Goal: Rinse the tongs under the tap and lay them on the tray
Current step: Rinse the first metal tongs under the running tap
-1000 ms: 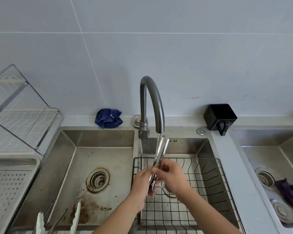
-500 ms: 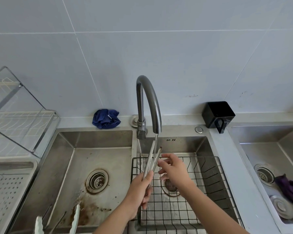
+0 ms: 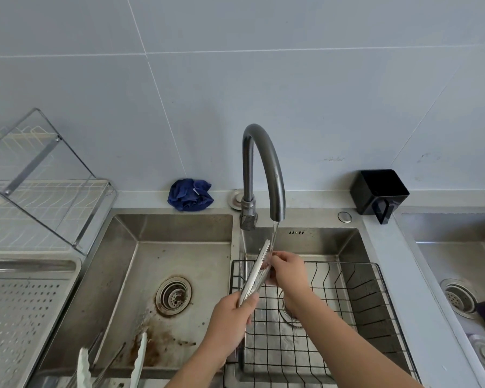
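Steel tongs (image 3: 256,271) slant up to the right under the water running from the curved tap (image 3: 266,166), over the right basin. My left hand (image 3: 231,324) grips their lower handle end. My right hand (image 3: 287,271) pinches the upper part near the tips, fingers in the stream. The perforated steel tray (image 3: 20,317) lies at the far left, beside the left basin.
A black wire basket (image 3: 356,301) sits in the right basin. Another pair of tongs with white tips (image 3: 139,359) leans in the stained left basin. A dish rack (image 3: 39,191) stands at back left; a blue cloth (image 3: 190,195) and a black holder (image 3: 378,193) sit on the ledge.
The tongs have tilted so the tips lean right under the stream. My right hand moved from open beside them to grasping their upper part; my left hand slid lower down the handle.
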`<state>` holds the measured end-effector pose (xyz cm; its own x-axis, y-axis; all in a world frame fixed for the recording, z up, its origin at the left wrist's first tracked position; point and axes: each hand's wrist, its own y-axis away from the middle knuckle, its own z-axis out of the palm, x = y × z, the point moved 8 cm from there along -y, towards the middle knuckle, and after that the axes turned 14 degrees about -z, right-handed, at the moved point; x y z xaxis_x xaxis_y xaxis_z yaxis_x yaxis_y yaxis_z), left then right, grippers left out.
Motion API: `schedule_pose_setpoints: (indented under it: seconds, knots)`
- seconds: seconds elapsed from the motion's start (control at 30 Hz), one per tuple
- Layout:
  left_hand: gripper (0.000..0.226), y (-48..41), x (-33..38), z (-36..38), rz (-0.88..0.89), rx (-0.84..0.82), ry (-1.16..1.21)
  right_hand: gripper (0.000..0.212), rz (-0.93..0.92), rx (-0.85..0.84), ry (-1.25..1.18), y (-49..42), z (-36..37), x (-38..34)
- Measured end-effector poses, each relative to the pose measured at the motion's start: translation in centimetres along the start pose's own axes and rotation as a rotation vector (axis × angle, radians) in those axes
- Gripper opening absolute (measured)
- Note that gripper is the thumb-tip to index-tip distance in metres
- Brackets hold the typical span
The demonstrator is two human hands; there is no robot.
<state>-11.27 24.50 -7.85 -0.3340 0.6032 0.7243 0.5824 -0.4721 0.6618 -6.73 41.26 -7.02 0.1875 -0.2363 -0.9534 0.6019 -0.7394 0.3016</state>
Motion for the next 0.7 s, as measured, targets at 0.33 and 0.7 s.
schedule_pose_setpoints:
  seconds: [0.33,0.7]
  knots:
    - [0.021,0.4,1.7,0.6,0.133,-0.012,0.067,0.02,-0.012,-0.041,-0.076,-0.3,-1.6,0.3]
    - [0.023,0.9,2.0,-0.5,0.122,0.086,0.101,0.016,0.019,-0.082,-0.171,-1.2,-1.3,0.6]
